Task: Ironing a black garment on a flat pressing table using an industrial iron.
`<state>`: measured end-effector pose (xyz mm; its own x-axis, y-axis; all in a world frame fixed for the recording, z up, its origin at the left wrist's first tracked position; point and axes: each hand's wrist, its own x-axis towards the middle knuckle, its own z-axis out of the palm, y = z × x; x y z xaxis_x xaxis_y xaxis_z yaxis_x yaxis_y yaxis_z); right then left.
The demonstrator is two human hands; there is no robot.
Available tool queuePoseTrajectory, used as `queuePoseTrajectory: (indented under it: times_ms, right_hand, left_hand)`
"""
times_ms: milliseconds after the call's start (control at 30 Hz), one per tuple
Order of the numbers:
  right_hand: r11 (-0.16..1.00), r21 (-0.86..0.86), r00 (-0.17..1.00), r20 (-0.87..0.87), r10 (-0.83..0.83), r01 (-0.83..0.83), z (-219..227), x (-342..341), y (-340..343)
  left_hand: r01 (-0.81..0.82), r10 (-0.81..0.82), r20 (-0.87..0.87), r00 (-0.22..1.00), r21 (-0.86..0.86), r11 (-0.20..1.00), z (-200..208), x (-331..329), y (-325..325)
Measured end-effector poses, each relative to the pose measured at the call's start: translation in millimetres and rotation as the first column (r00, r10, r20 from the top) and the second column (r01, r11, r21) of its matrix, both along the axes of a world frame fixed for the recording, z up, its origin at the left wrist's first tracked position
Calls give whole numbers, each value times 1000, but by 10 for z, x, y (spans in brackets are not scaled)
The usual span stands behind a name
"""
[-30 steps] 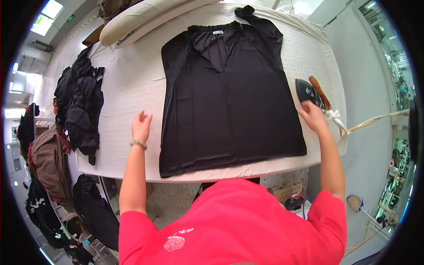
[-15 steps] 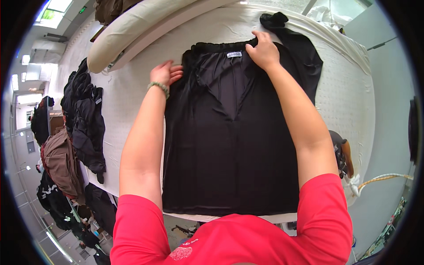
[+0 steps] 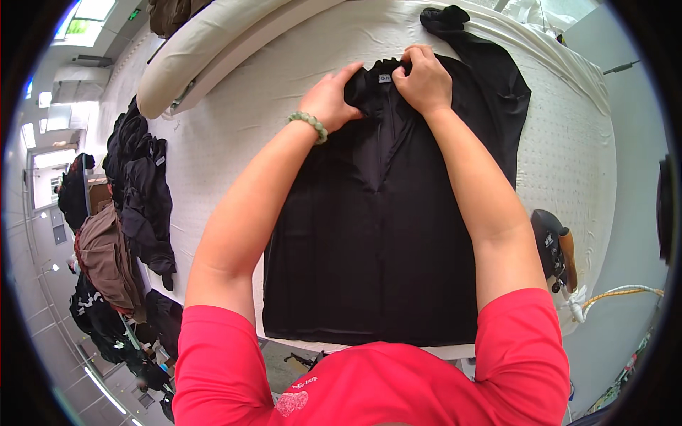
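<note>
Across the white table (image 3: 213,156), right of a dark clothes heap (image 3: 144,192), lies the black blouse (image 3: 376,270); its collar (image 3: 388,64) could crease if I pull unevenly. My left hand (image 3: 331,99) angles inward, thumb and fingers parted around bunched fabric, whether gripping I cannot tell; my right hand (image 3: 424,79) arches over the collar's other side, fingers pinched together on it.

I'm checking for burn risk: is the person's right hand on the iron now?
No, the right hand is on the black garment, apart from the iron off to its right.
</note>
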<state>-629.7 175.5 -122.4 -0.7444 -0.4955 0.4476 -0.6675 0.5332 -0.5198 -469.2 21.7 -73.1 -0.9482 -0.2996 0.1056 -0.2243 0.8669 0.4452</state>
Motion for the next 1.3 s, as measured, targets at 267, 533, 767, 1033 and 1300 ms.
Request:
queuePoseTrajectory:
  times_ms: [267, 533, 767, 1033, 1300]
  right_hand:
    - [1000, -4, 1000, -15, 20, -20, -102, -47, 6]
    - [975, 155, 986, 65, 153, -161, 101, -171, 22]
    - [741, 650, 981, 187, 59, -168, 595, -353, 227]
    - [673, 683, 951, 108, 290, -283, 568, -356, 165]
    - [770, 549, 892, -94, 443, -325, 339, -438, 172]
  left_hand:
    - [-631, 589, 255, 767, 137, 763, 648, 954, -1073]
    - [-281, 281, 17, 960, -4, 960, 209, 695, -424]
    - [-125, 27, 544, 838, 143, 982, 192, 200, -361]
    - [-274, 232, 180, 956, 264, 925, -98, 368, -527]
    - [-284, 289, 117, 950, -53, 957, -276, 367, -358]
